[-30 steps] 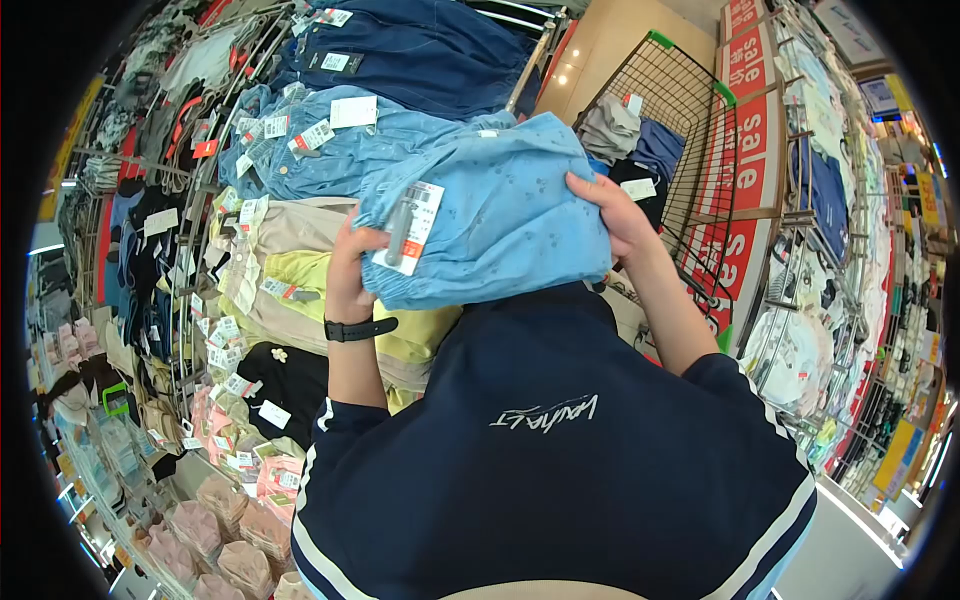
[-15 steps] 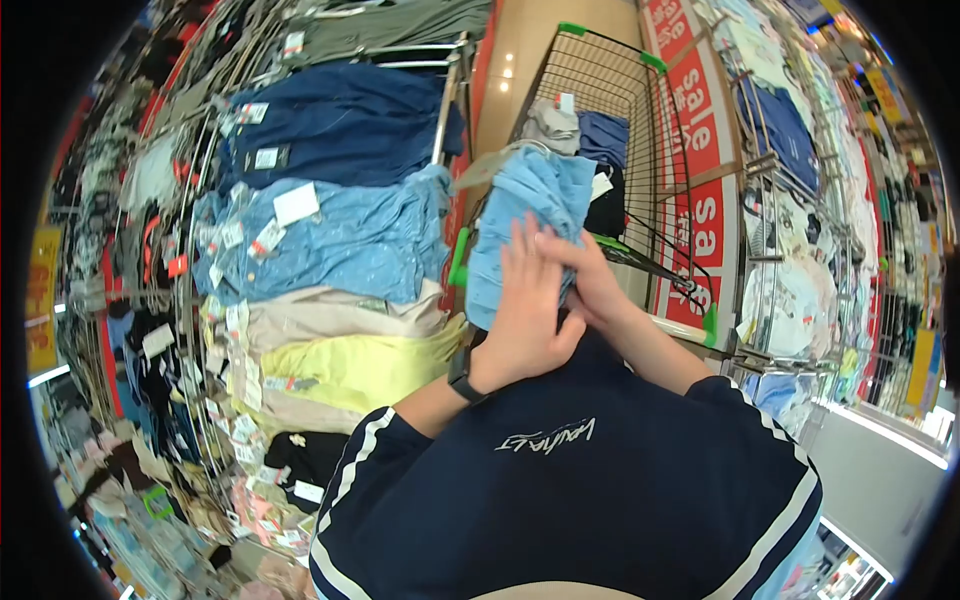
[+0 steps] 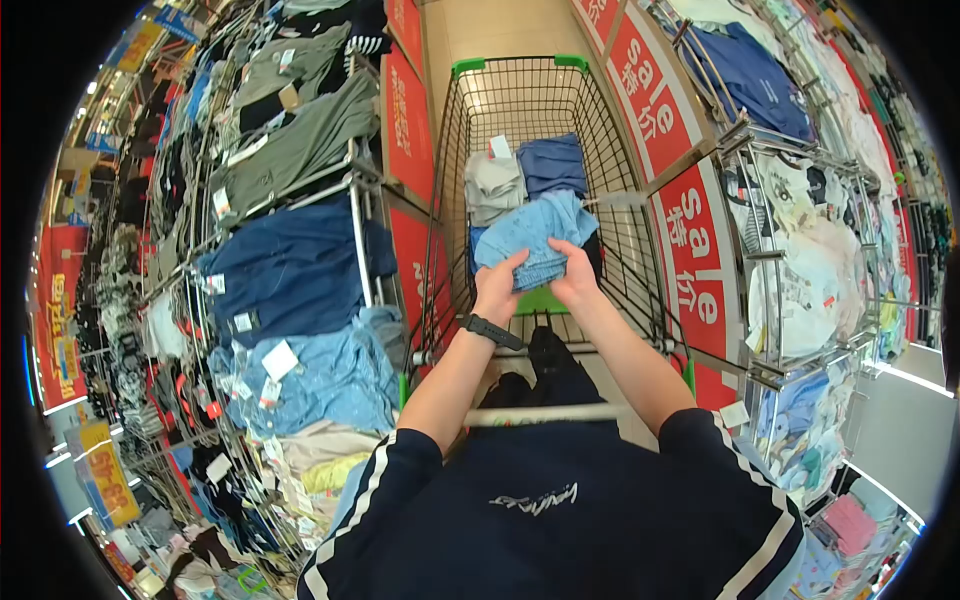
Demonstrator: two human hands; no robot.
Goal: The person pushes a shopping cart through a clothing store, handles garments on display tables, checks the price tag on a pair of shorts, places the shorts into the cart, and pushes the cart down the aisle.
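A folded light-blue denim garment [image 3: 535, 235] is held between my two hands over the shopping cart [image 3: 455, 150]. My left hand [image 3: 500, 285], with a dark watch on its wrist, grips the near left edge of the denim. On the near right edge, my right hand [image 3: 573, 275] has its thumb on top of the fabric. Beyond the denim, a folded grey garment [image 3: 494, 188] and a folded dark-blue garment [image 3: 552, 165] lie in the basket. Darker cloth shows partly beneath the held bundle.
Racks on the left carry navy clothing [image 3: 285, 270], blue denim [image 3: 310, 375] and olive clothing [image 3: 295, 150]. White printed clothes [image 3: 800, 260] hang on the right. Red sale signs [image 3: 690, 240] line the aisle. The cart's pale handle [image 3: 545, 414] lies close to my body.
The denim bundle has moved from near the cart's handle to above its basket. My hands have gone from pressing on its top to gripping its sides. The view has turned toward the cart.
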